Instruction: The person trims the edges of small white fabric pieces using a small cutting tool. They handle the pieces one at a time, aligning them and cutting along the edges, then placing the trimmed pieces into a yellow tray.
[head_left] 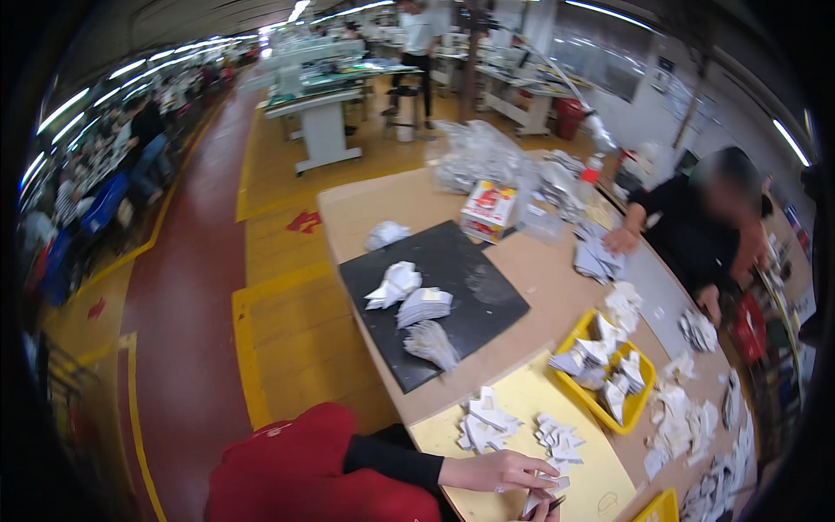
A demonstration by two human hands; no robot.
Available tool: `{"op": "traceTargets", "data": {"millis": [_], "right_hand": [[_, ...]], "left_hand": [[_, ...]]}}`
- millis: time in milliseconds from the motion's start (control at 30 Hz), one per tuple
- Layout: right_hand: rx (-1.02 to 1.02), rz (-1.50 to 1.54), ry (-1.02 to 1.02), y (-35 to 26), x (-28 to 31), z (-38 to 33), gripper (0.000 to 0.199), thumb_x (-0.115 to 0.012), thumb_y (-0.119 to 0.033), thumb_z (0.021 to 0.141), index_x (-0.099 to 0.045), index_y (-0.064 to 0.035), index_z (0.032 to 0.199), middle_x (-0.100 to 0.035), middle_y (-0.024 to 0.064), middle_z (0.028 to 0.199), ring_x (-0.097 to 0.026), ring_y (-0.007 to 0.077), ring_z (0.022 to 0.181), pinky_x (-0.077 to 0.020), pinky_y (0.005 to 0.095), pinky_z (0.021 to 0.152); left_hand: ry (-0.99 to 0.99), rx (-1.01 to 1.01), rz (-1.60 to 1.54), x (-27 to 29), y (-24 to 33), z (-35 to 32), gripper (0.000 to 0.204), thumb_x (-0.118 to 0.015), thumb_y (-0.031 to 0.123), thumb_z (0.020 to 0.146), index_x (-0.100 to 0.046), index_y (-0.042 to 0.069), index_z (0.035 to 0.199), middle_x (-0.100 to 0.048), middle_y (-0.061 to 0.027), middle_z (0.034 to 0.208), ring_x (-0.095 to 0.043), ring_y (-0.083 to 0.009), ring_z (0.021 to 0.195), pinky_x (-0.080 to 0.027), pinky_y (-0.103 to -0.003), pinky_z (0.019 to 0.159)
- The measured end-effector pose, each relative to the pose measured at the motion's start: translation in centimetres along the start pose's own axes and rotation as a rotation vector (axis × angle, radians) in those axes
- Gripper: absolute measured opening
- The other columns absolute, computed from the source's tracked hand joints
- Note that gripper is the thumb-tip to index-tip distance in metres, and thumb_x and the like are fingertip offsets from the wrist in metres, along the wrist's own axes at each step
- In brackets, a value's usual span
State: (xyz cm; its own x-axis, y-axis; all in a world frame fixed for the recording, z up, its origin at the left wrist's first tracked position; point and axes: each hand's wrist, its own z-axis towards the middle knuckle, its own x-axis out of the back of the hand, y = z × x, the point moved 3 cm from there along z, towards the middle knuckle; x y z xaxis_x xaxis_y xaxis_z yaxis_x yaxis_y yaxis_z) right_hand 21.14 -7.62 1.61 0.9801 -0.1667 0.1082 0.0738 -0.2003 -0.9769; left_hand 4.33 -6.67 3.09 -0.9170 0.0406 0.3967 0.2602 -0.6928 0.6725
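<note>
My left hand (pixel 500 471) comes in from a black sleeve and lies on a yellow sheet (pixel 522 409) at the table's near edge. Its fingers pinch a small white paper piece (pixel 550 482). Only a sliver of my right hand (pixel 545 513) shows at the bottom edge, just under the left fingertips, with a thin dark object (pixel 557 503) beside it; its grip is hidden. Two heaps of folded white paper pieces (pixel 487 422) (pixel 557 438) lie on the yellow sheet just beyond my hands.
A black mat (pixel 470 261) holds three paper stacks. To the right is a yellow tray (pixel 642 407) of paper pieces, with more scattered beyond. A red-and-white carton (pixel 489 209) and clear bags (pixel 478 157) sit farther back. A co-worker in black (pixel 687 235) leans on the table's right side.
</note>
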Motion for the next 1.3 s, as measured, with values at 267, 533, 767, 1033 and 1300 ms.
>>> {"op": "traceTargets", "data": {"millis": [267,533,767,1033,1300], "right_hand": [[0.396,-0.366,0.17,-0.1,0.8,1.5,0.03,-0.065,-0.007,0.088,-0.06,-0.0011,0.117,-0.062,0.0079,0.102,-0.059,0.0138,0.081,-0.0497,0.0271,0.067],[0.167,0.182,-0.248,0.0,0.7,-2.1,0.036,-0.073,-0.015,0.087,-0.063,-0.0019,0.12,-0.065,0.0007,0.097,-0.048,0.0036,0.072,-0.0397,0.0195,0.063],[-0.089,0.682,-0.379,-1.4,1.3,-2.8,0.024,-0.062,-0.014,0.095,-0.059,-0.0024,0.115,-0.055,-0.0032,0.08,-0.043,0.0001,0.057,-0.0333,0.0157,0.049],[-0.254,0.835,-0.497,-0.8,-0.8,-2.3,0.039,-0.061,-0.016,0.095,-0.046,-0.0068,0.13,-0.049,-0.0048,0.079,-0.044,0.0009,0.058,-0.0342,0.0154,0.049],[0.523,-0.208,0.073,-5.8,2.3,-3.0,0.038,-0.062,0.001,0.089,-0.059,-0.0013,0.126,-0.06,0.0112,0.098,-0.057,0.0158,0.075,-0.0479,0.0247,0.061]], "left_hand": [[0.146,0.458,-0.204,1.1,-1.5,-0.8,0.017,-0.069,-0.003,0.08,-0.069,0.001,0.096,-0.068,-0.0109,0.092,-0.067,-0.0237,0.082,-0.053,-0.031,0.076],[0.024,0.744,-0.498,-0.6,-0.7,-0.4,0.011,-0.067,0.003,0.086,-0.064,0.0,0.096,-0.066,-0.0065,0.086,-0.061,-0.013,0.074,-0.05,-0.025,0.068],[-0.268,0.574,-0.281,0.1,1.1,1.2,0.015,-0.068,0.002,0.084,-0.066,-0.001,0.099,-0.067,-0.008,0.087,-0.063,-0.0149,0.077,-0.051,-0.027,0.071],[-0.036,0.527,-0.338,0.0,1.6,1.5,0.021,-0.068,-0.004,0.081,-0.064,-0.004,0.101,-0.067,-0.0076,0.088,-0.062,-0.0128,0.077,-0.051,-0.025,0.072],[0.035,0.776,-0.379,1.1,2.2,3.4,0.018,-0.075,0.004,0.079,-0.071,-0.004,0.094,-0.07,-0.0066,0.101,-0.063,-0.0104,0.085,-0.05,-0.024,0.075]]}}
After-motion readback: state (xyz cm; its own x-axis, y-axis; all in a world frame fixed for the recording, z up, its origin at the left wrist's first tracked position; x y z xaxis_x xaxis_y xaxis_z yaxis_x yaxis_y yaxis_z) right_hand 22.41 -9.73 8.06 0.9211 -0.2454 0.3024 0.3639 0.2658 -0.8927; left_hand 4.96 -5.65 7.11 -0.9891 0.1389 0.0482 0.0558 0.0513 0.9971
